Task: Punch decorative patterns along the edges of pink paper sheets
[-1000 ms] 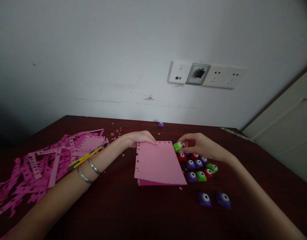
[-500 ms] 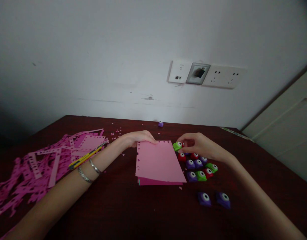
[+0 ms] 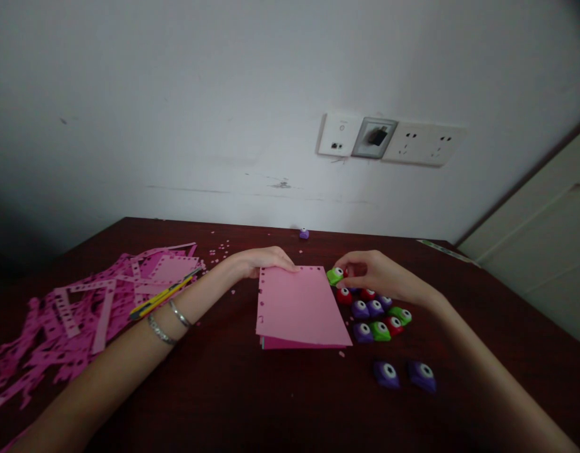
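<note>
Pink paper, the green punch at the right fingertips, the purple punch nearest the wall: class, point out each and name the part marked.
Pink paper (image 3: pixel 299 305), head view: middle of its upper face.
Green punch (image 3: pixel 333 277), head view: its green body.
Purple punch (image 3: pixel 304 236), head view: its purple body.

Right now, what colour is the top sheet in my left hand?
The top sheet is light pink, best seen in the head view.

Just one head cam, looking from behind and above both grips. Facing forward, tipping down toward left hand (image 3: pixel 267 258) and right hand (image 3: pixel 372 272), tbh kinda wide. Hanging pretty near: forearms (image 3: pixel 129 349) showing between lens and grips, hands sitting just below mid-frame. Covering dark tabletop (image 3: pixel 252 402) all around grips, plus lots of wall (image 3: pixel 200 94) beyond them.
</note>
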Demonstrator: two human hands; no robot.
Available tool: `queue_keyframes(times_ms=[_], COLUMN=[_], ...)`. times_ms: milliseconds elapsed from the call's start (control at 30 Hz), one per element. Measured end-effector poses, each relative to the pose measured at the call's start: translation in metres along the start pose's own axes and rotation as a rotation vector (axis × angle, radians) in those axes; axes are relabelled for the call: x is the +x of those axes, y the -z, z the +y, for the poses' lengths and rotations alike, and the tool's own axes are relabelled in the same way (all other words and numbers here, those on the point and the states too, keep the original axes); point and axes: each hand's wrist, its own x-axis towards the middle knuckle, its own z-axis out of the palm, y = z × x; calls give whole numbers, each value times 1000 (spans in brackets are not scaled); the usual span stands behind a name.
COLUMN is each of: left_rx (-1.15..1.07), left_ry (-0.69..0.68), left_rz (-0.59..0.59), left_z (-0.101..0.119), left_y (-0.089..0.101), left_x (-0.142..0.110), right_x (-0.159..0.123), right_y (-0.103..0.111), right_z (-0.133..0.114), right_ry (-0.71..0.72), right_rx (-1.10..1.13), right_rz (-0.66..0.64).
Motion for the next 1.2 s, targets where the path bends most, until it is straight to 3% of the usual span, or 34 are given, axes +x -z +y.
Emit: queue_keyframes(times_ms=[733, 967, 1200], left_rx=[-11, 35, 214], left_ry=[8, 47, -15], left_rz=[2, -5, 1], left_z=[-3, -9, -23], left_y=[-2, -8, -12], left_x=[4, 9, 17], right_x=[3, 12, 20], right_y=[-6, -23, -43], right_z=[0, 7, 18], right_ry=[29, 43, 59], right_rx=[-7, -37, -194], right_rz=[-27, -43, -88])
